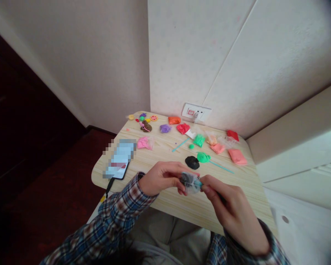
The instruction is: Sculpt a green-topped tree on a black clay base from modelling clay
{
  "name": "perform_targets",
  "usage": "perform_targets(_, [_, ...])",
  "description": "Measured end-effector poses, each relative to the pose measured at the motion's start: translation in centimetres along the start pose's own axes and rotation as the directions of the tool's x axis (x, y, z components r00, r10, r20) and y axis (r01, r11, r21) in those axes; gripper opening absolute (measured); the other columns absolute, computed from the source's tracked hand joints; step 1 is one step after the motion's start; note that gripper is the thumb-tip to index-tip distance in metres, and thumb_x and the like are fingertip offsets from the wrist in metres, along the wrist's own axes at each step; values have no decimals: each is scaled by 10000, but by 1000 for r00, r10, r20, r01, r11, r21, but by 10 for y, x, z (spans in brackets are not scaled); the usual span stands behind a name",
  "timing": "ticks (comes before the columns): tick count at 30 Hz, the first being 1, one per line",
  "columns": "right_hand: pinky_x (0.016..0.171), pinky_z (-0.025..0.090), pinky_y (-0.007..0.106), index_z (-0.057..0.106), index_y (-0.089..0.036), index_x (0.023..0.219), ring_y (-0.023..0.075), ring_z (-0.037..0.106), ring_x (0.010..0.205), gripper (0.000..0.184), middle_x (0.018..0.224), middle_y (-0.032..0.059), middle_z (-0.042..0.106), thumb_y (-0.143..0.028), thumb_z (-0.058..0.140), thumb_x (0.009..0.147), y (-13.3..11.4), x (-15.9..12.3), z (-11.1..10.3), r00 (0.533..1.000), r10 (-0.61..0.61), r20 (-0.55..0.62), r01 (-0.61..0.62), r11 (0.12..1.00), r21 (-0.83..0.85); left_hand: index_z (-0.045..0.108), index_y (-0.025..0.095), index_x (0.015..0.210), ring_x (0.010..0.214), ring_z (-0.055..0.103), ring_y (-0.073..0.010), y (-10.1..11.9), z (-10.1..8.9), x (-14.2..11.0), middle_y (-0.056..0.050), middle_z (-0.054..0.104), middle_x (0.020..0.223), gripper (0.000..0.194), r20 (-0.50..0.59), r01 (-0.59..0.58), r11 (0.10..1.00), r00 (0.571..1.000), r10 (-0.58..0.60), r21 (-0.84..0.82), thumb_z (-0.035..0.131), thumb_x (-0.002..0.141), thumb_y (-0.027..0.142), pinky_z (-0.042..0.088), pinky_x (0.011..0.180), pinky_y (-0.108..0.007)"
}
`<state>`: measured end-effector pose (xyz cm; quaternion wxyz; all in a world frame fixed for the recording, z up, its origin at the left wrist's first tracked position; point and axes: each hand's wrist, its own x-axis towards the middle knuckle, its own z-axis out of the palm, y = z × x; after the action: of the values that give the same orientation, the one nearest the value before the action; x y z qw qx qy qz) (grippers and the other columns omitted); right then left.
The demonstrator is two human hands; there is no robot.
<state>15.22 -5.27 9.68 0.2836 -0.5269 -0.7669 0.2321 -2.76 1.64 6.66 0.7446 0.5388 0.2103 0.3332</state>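
Observation:
My left hand [167, 177] is closed around a small clear plastic bag [191, 183] with black modelling clay inside, held just above the near side of the table. The fingers of my right hand [223, 200] pinch a small teal piece [200, 185] at the bag's right side; most of that piece is hidden by the fingers. Just beyond my hands, a flattened black clay lump [192, 162] lies on the table. Touching its upper right edge is a green clay lump [203, 157], with a thin blue stick [222, 167] reaching out to the right.
On the wooden table [165, 206] lie a phone [120, 160] at left, pink clay [144, 142], purple clay [164, 128], a brown clay figure [145, 126], a second blue stick [180, 145] and several coloured clay packets. A wall socket [195, 112] sits behind.

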Motion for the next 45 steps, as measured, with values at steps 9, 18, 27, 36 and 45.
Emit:
perform_targets(9, [459, 248, 234, 522, -188, 694, 103, 335, 493, 350, 542, -46, 345, -400, 378, 933, -1, 1, 15, 979, 109, 171, -175, 882, 438, 527, 125, 613, 448, 595, -103, -27, 5, -2, -6, 624, 593, 380, -41, -39, 967, 999, 29, -250, 805, 616, 385, 477, 393, -176])
perform_targets(18, [426, 139, 233, 479, -176, 698, 69, 197, 458, 350, 548, -70, 293, -461, 456, 898, 2, 12, 35, 972, 161, 170, -233, 586, 776, 487, 143, 637, 406, 575, -86, -35, 12, 8, 48, 552, 571, 351, -217, -173, 881, 973, 82, -440, 788, 652, 324, 409, 308, -125])
perform_targets(27, [422, 140, 229, 456, -184, 699, 66, 196, 443, 368, 507, -91, 269, -494, 448, 896, 26, 27, 49, 976, 145, 160, -216, 621, 754, 494, 155, 685, 371, 485, -62, -19, 8, 6, 58, 531, 522, 358, -419, -7, 972, 903, -95, -235, 762, 631, 386, 344, 339, -148])
perform_targets(36, [411, 119, 225, 473, -184, 669, 61, 206, 430, 387, 475, -96, 278, -527, 529, 837, 35, 43, 80, 960, 224, 168, -266, 544, 796, 477, 163, 629, 377, 262, -18, -24, -13, 8, 90, 389, 494, 206, -597, 71, 996, 797, -90, -55, 633, 651, 295, 146, 344, -141])
perform_targets(45, [390, 109, 211, 449, -197, 684, 48, 145, 387, 359, 431, -121, 227, -512, 575, 802, 10, 50, 99, 950, 172, 261, -304, 316, 899, 569, 164, 803, 424, 403, -69, -53, -32, 12, 61, 477, 501, 260, -511, 118, 993, 852, -113, -24, 654, 624, 333, 276, 409, -175])
